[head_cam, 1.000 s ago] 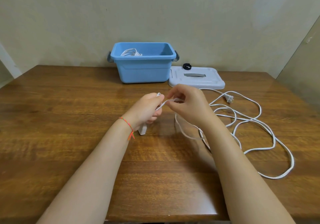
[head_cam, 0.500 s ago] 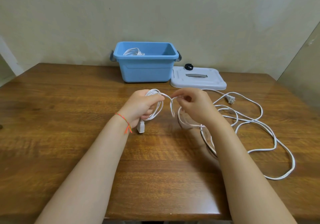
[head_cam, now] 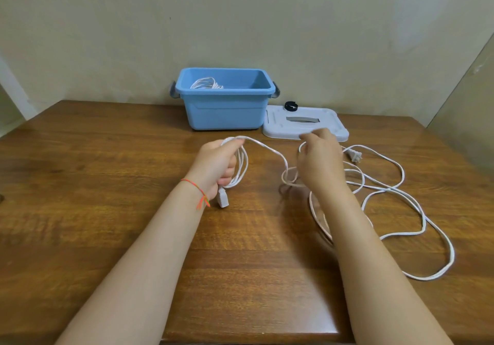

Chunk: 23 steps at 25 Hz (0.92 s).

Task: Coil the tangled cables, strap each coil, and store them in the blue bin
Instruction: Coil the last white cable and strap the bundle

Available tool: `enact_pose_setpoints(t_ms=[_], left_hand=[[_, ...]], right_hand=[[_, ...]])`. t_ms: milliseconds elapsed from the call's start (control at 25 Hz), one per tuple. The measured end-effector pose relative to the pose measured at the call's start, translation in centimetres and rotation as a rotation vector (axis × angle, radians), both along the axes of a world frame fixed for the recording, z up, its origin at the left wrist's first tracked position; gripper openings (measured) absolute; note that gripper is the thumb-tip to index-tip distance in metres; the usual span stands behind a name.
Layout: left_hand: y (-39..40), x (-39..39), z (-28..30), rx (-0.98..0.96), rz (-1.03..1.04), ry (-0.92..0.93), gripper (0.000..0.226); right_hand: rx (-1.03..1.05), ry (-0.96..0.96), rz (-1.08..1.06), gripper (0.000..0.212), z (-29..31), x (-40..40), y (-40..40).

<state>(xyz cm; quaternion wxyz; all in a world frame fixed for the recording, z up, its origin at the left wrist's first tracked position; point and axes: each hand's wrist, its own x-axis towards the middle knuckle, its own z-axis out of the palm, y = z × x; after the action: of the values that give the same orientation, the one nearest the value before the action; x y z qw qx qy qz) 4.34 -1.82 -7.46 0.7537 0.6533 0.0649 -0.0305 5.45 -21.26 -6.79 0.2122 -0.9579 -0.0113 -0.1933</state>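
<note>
The white cable [head_cam: 267,150] is gripped at centre frame, a few loops being clenched in the left hand [head_cam: 216,167], the socket end [head_cam: 222,200] hanging below it, while a further strand is pinched, apparently, by the right hand [head_cam: 319,160]. The uncoiled slack is spread rightward, nearer the right hand, over the table [head_cam: 107,184]. At upper centre the blue bin [head_cam: 224,112] is seen, one coil [head_cam: 205,83] inside.
</note>
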Motion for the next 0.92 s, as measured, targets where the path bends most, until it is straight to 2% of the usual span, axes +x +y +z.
enact_pose_setpoints(t_ms=[80,160,240,280,400,440,520,640,720,760,840,920], left_hand=[[-0.3,0.0,0.1,0.039,-0.083,0.025,0.030],[-0.2,-0.1,0.3,-0.039,-0.162,0.078,0.039],[0.5,0.0,0.7,-0.276,-0.238,0.161,0.043],[1.2,0.2,0.8,-0.437,-0.239,0.206,0.044],[3.5,0.9,0.7,-0.850,-0.103,0.245,0.045],[3.7,1.0,0.4,-0.922,-0.060,0.233,0.044],[3.5,1.1,-0.1,-0.973,-0.023,0.210,0.042],[2.4,0.8,0.0,-0.923,-0.064,0.125,0.039],[1.7,0.6,0.4,-0.775,-0.085,0.050,0.040],[1.1,0.6,0.5,-0.676,-0.082,0.007,0.040],[-0.1,0.2,0.4,-0.455,-0.049,-0.111,0.039],[-1.2,-0.3,0.2,-0.208,-0.022,-0.224,0.037]], right_hand=[[0.348,-0.112,0.196,0.036,0.5,-1.0,1.9],[0.489,0.011,0.356,0.030,0.6,-1.9,3.6],[0.512,0.143,0.428,0.011,0.2,-2.0,3.7],[0.587,0.203,0.429,0.003,0.3,-1.8,3.1],[0.826,0.348,0.366,0.012,1.1,-1.1,0.1],[0.805,0.332,0.311,0.012,1.1,-0.8,-0.6],[0.577,0.252,0.167,0.010,0.6,-0.1,-0.9],[0.123,0.222,0.018,0.008,-0.3,0.1,0.3],[-0.127,0.297,0.069,0.009,-0.2,-0.4,1.4],[-0.187,0.325,0.127,0.011,-0.2,-0.7,2.0],[-0.139,0.352,0.282,0.012,-0.1,-1.4,3.1],[0.019,0.358,0.438,0.012,0.2,-2.2,3.7]])
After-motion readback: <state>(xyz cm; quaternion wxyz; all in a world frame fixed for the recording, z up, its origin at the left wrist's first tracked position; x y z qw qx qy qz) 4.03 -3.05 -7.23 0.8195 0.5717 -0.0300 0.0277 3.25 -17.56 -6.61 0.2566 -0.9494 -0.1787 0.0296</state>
